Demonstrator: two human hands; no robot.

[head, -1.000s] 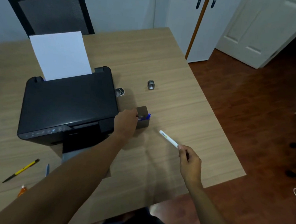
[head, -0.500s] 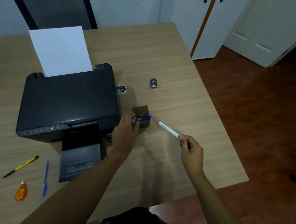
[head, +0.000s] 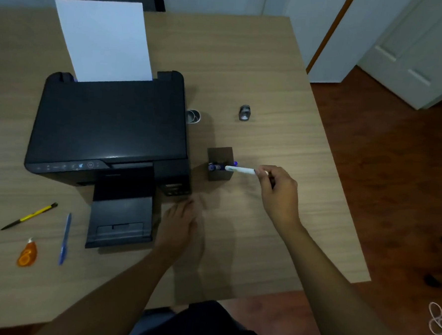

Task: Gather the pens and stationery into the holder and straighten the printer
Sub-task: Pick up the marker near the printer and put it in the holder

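Wooden desk (head: 259, 66) fills most of our view, with white cabinet doors (head: 416, 49) and dark red floor beyond our right hand. Up and to the left of our left hand sits the black printer (head: 108, 129), a white sheet (head: 103, 41) standing in its rear feed and its output tray (head: 121, 220) pulled out just beside that hand. Our left hand (head: 180, 229) hovers blurred above the desk, fingers loosely apart, holding nothing. Our right hand (head: 280, 194) pinches a white pen (head: 240, 169), its tip at the mouth of the dark square holder (head: 220, 164), where a blue pen (head: 214, 167) already stands. Far left of our left hand lie a yellow pencil (head: 30, 215), another blue pen (head: 65, 238) and an orange correction tape (head: 27, 254). Beyond the holder sit a small silver sharpener (head: 244, 113) and a metal cap (head: 193, 116).
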